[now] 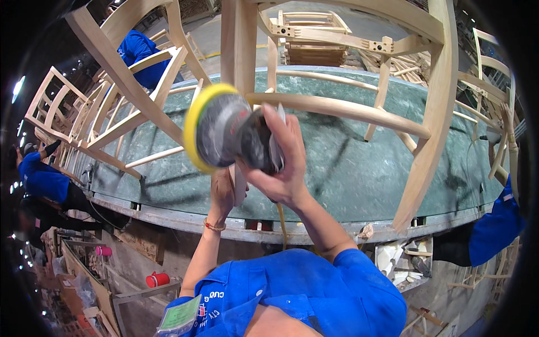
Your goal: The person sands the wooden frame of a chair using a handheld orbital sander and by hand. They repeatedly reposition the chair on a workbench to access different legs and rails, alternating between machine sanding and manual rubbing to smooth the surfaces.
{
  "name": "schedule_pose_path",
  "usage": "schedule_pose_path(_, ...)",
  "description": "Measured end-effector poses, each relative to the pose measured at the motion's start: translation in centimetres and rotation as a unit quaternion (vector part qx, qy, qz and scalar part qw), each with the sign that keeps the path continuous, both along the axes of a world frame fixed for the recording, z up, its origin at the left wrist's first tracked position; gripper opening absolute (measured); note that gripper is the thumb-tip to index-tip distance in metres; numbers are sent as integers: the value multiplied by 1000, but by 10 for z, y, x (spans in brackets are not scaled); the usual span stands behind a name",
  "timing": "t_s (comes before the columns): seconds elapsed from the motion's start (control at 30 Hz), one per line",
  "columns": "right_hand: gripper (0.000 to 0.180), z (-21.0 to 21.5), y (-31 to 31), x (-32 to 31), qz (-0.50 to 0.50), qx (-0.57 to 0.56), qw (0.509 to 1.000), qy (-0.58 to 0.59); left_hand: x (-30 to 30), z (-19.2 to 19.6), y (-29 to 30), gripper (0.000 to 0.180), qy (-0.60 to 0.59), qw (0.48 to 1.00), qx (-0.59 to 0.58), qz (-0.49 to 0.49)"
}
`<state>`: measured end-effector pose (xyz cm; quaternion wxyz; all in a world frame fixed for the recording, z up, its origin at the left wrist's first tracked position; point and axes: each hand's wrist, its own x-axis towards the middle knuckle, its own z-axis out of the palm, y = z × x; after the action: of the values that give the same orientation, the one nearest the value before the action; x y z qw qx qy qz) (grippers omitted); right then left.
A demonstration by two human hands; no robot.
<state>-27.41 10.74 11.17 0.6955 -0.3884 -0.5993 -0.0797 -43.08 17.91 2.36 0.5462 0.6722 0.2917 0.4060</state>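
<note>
My right hand is wrapped round a dark, dusty orbital sander whose yellow-edged pad faces left. The sander is tilted on its side in front of a pale wooden chair standing on the green table. It covers the middle of the chair's near left leg, and I cannot tell whether the pad touches wood. Below the sander, my left hand is closed round that leg's lower end, its fingers partly hidden behind the wood. A round stretcher joins this leg to the near right leg.
Another wooden chair stands close on the left, with more chairs beyond. Co-workers in blue are at the left and right. A yellow hose hangs over the table edge. A bin of scraps sits below.
</note>
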Motion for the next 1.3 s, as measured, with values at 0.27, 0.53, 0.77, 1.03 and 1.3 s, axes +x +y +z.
schedule_pose_path(0.27, 77, 45, 43, 16, 97, 34, 967, 233, 1, 7, -5, 65, 19, 998, -66, -13)
schedule_pose_path(0.53, 80, 37, 17, -2, 42, -22, 993, 107, 6, 11, -2, 62, 17, 1000, -1, 21)
schedule_pose_path(0.77, 79, -20, -4, 0, 24, -87, 990, 112, 12, 21, 5, 58, 29, 999, 14, 1)
schedule_pose_path(1.03, 74, -48, 8, 25, 51, -98, 964, 241, 18, 31, 9, 63, -3, 999, -43, -8)
schedule_pose_path(1.3, 71, -51, -6, 18, 5, -110, 978, 176, 32, 24, 15, 47, -125, 992, -30, -10)
